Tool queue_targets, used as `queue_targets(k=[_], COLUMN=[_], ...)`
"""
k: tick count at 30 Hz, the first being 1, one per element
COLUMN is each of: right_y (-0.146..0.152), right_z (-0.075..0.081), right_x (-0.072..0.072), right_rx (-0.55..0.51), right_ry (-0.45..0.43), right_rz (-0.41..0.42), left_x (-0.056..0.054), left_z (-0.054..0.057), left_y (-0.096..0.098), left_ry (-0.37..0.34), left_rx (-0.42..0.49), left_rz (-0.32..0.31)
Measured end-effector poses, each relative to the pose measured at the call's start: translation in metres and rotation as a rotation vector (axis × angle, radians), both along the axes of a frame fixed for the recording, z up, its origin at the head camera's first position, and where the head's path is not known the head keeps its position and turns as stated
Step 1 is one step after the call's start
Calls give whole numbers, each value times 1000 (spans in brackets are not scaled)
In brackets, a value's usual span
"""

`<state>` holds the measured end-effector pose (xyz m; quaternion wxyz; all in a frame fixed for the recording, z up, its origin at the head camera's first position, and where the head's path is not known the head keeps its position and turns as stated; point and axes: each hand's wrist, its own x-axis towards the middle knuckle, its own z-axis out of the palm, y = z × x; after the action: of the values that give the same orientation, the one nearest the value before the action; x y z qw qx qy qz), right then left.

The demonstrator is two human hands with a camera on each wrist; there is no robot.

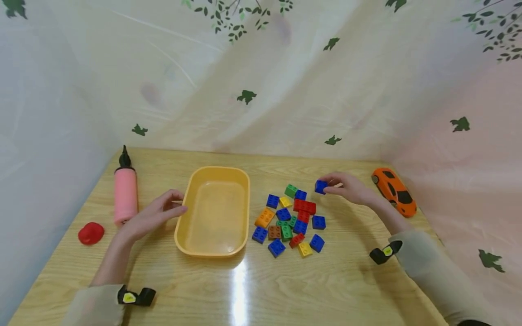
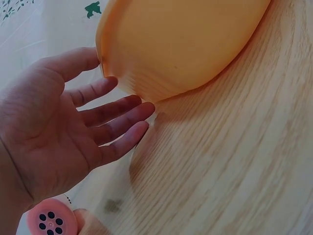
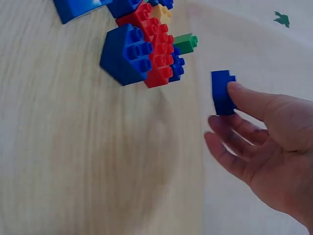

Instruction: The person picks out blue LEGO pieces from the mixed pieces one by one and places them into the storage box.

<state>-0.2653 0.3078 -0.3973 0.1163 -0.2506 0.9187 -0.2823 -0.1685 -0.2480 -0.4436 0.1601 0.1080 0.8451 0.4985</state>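
Note:
My right hand (image 1: 350, 188) pinches a blue toy brick (image 1: 321, 186) between thumb and fingers, at the far right of the brick pile. In the right wrist view the held blue brick (image 3: 223, 93) is off the table, its studs to the right. My left hand (image 1: 157, 215) touches the left side of a yellow tray (image 1: 247, 213), its fingers loosely extended. The left wrist view shows the fingertips at the tray's outer wall (image 2: 171, 54). Right of the tray lie several loose bricks, among them a red brick (image 1: 304, 206), an orange brick (image 1: 264, 218) and a green brick (image 1: 291, 190).
A pink hand pump (image 1: 125, 194) with a black nozzle lies at the left, near a red lump (image 1: 91, 233). An orange toy car (image 1: 393, 192) stands by the right edge. A leaf-patterned cloth (image 1: 265, 122) hangs behind the wooden table (image 1: 310, 290).

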Motion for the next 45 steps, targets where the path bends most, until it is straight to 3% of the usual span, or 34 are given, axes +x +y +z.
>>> queue_targets(k=[5, 10, 20, 28, 36, 45], right_y=[-29, -62, -126, -181, -228, -279], right_z=[24, 48, 74, 69, 68, 47], right_x=[-18, -39, -53, -56, -57, -48], right_rx=[-17, -32, 48, 18, 61, 1], right_ry=[64, 107, 82, 41, 20, -89], right_rz=[1, 53, 102, 187, 195, 271], left_x=[2, 2, 1, 2, 0, 1], left_z=[3, 4, 3, 2, -2, 1], left_y=[-3, -6, -5, -4, -2, 3], left_ry=[28, 28, -14, -20, -19, -51], left_rx=[-13, -18, 3, -20, 1, 21], left_rz=[1, -5, -12, -18, -25, -41])
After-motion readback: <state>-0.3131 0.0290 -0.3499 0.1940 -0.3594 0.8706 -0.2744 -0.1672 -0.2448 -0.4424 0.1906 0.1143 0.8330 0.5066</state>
